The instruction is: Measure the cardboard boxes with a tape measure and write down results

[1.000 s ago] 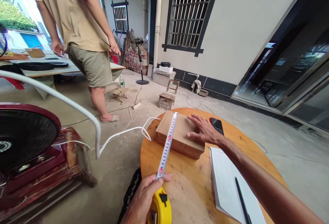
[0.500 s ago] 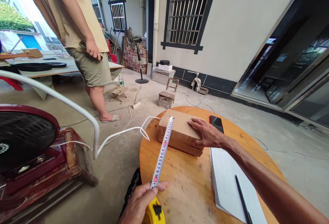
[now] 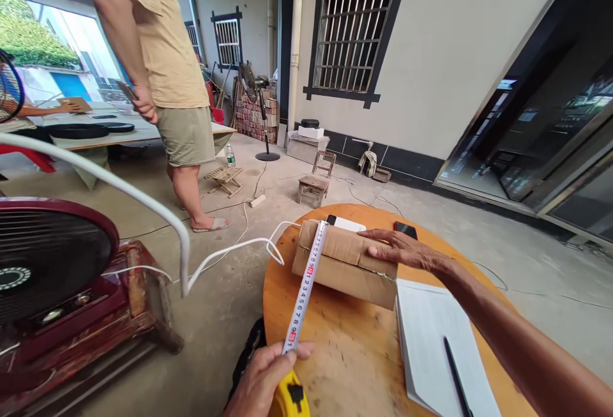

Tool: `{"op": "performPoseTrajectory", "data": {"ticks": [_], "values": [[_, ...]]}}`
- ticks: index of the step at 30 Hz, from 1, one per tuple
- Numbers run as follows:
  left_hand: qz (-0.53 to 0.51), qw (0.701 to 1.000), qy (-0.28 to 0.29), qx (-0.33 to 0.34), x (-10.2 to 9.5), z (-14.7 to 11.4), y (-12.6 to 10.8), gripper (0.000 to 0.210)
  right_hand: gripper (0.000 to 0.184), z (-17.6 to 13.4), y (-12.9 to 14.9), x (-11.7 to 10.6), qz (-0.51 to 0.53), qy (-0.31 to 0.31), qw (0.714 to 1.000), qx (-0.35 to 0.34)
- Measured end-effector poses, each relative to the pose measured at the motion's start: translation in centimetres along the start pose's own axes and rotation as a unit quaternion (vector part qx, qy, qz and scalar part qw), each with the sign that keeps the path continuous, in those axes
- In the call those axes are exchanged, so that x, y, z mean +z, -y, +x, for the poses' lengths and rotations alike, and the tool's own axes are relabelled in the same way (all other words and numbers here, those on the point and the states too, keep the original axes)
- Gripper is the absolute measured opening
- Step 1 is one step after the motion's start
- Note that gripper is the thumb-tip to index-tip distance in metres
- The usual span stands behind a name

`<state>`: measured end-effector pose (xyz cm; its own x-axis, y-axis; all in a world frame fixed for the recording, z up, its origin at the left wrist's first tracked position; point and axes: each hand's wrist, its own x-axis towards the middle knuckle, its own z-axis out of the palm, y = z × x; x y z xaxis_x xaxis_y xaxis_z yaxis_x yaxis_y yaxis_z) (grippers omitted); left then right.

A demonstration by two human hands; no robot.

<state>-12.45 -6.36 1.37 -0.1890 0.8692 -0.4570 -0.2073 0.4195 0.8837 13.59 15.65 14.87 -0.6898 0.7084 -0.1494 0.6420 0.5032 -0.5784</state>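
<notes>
My left hand (image 3: pixel 268 372) is closed round a yellow tape measure (image 3: pixel 293 394) at the bottom of the view. Its white blade (image 3: pixel 302 299) is pulled out and slants away from me, with the metal end by the left part of a brown cardboard box (image 3: pixel 352 270). The box is tilted up on the round wooden table, its long side with the flap seam facing me. My right hand (image 3: pixel 400 250) grips the box at its upper right, thumb on the near side and fingers over the top edge. Part of those fingers is hidden behind the box.
White paper (image 3: pixel 431 334) with a black pen (image 3: pixel 454 372) lies at the table's right. A dark phone (image 3: pixel 405 230) and a white object (image 3: pixel 349 224) lie behind the box. A white cable (image 3: pixel 261 241) loops at the left, near a dark red fan (image 3: pixel 52 276). Another person (image 3: pixel 177 72) stands beyond.
My right hand has tipped the box up from lying flat, so its side now faces me. The white object behind it has come into view. The standing person has turned and moved an arm.
</notes>
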Motion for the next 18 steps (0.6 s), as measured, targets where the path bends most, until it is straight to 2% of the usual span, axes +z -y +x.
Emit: {"op": "performPoseTrajectory", "data": {"ticks": [6,11,15,18], "values": [[0.044,0.998,0.003,0.042,0.4,0.1,-0.7,0.038,0.059,0.0,0.1,0.4,0.023,-0.018,1.000,0.012],[0.061,0.997,0.019,0.033,0.5,0.0,-0.5,0.034,0.061,0.3,0.0,0.2,0.028,-0.024,0.999,0.009],[0.049,0.997,0.023,0.053,0.5,-0.2,-0.7,0.033,0.062,0.6,-0.7,0.4,0.036,-0.021,0.999,-0.001],[0.060,0.997,0.028,0.034,0.6,-0.3,-0.9,0.033,0.062,0.5,-0.9,0.4,0.044,-0.021,0.999,-0.004]]}}
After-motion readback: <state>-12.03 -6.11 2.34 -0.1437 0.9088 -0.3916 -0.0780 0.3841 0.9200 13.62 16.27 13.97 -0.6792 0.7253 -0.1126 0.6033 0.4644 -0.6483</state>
